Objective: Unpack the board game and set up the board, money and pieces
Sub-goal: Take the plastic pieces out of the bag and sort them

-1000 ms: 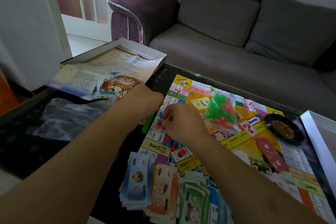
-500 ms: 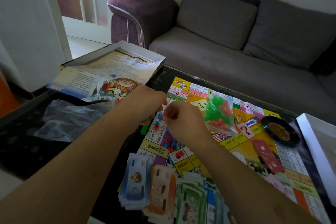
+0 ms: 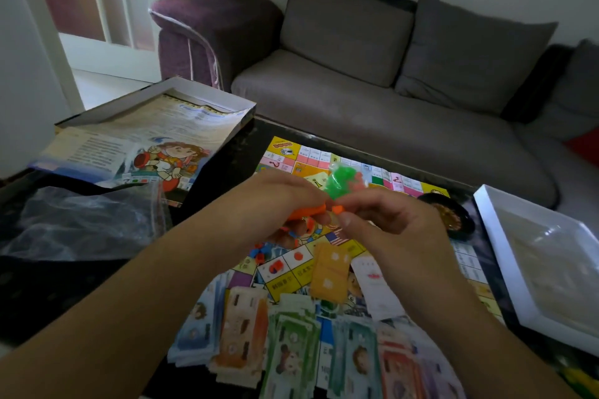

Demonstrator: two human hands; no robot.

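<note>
Over the dark table (image 3: 81, 285) and board (image 3: 291, 152), left hand (image 3: 275, 201) grips an orange piece (image 3: 308, 212) lying left-right; right hand (image 3: 389, 223) pinches a small orange bit (image 3: 337, 210).

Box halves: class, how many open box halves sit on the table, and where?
2. One box half holds the instruction sheet at far left; the other box half sits at the right edge.

Hands (image 3: 327, 204) hide board (image 3: 408, 186) centre; money (image 3: 291, 343) cut off below.
</note>
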